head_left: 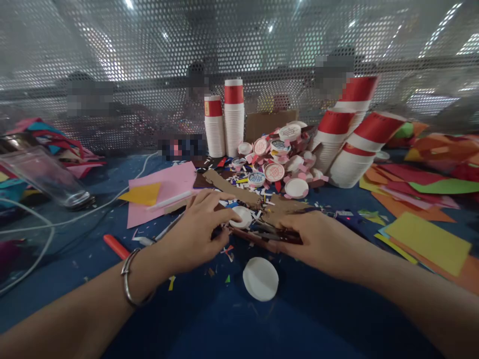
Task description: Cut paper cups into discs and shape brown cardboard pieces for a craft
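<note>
My left hand (204,227), with a silver bangle on the wrist, curls its fingers at the left side of a small white disc (242,217); thumb and fingertips meet the disc's edge. My right hand (309,239) is closed on dark brown strips (275,235) that reach left beneath the disc. Brown paper pieces (239,192) and small scraps lie just beyond both hands. Nearer to me, a plain white disc (261,279) rests on the blue table (209,319).
Decorated discs (274,172) are heaped at the back centre, between upright cup stacks (234,119) and leaning ones (352,149). Coloured sheets (428,242) lie right, a pink sheet (168,184) and red-handled tool (116,246) left. A glass (50,174) leans at far left near a white cable (112,199).
</note>
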{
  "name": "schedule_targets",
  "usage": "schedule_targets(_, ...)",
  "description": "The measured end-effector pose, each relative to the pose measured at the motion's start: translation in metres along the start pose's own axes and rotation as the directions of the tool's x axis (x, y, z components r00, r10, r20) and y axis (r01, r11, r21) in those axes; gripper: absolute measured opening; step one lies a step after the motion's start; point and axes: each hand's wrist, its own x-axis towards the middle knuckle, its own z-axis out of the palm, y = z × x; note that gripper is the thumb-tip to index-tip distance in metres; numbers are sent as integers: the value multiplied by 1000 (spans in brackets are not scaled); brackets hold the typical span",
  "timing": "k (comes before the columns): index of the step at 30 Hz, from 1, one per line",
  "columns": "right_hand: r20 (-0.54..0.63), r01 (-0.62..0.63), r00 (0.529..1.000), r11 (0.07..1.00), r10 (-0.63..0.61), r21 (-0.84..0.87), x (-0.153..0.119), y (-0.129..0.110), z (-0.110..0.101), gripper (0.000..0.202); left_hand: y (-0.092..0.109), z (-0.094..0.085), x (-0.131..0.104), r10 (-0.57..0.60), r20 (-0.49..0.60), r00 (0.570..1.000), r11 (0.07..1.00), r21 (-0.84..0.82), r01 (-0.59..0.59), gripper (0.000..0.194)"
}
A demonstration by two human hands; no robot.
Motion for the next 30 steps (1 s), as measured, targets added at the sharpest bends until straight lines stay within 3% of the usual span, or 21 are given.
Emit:
schedule_targets(4,17,-6,1000,1000,7,-24,3,-1,1,33,10,-1,-1,28,37,999,997,-69,-26,14)
schedule_targets(6,27,-3,1000,1000,4,-25,4,-1,1,27,8,-2,-1,18,-6,1000,996,-86,-18,6)
schedule_targets(10,33,11,999,999,-10,-34,3,0,-2,23,-14,-3,3,-96,-179,979,994,-65,85,10)
schedule_targets(13,52,-1,999,999,4,-54,3,0,-3,27,-36,-5,5,-226,-168,959,974,-51,221,15)
schedule_targets(16,67,5,998,997,0,-71,3,-1,-3,27,-48,-6,2,-278,-106,955,961,-35,275,25)
schedule_targets(20,79,25,997,998,-20,-57,3,-2,-2,29,-45,-7,-5,-273,6,962,962,3,273,52)
schedule_targets(23,74,43,997,996,-37,-82,3,-1,-2,29,-39,-12,-7,-266,35,963,962,80,262,53)
schedule_targets(27,72,38,997,995,-31,-95,4,0,-2,29,-43,-21,-6,-340,-40,939,931,125,343,42)
schedule_targets(30,79,39,996,995,-32,-87,4,0,-2,29,-49,-20,-4,-306,-131,943,932,161,325,39)
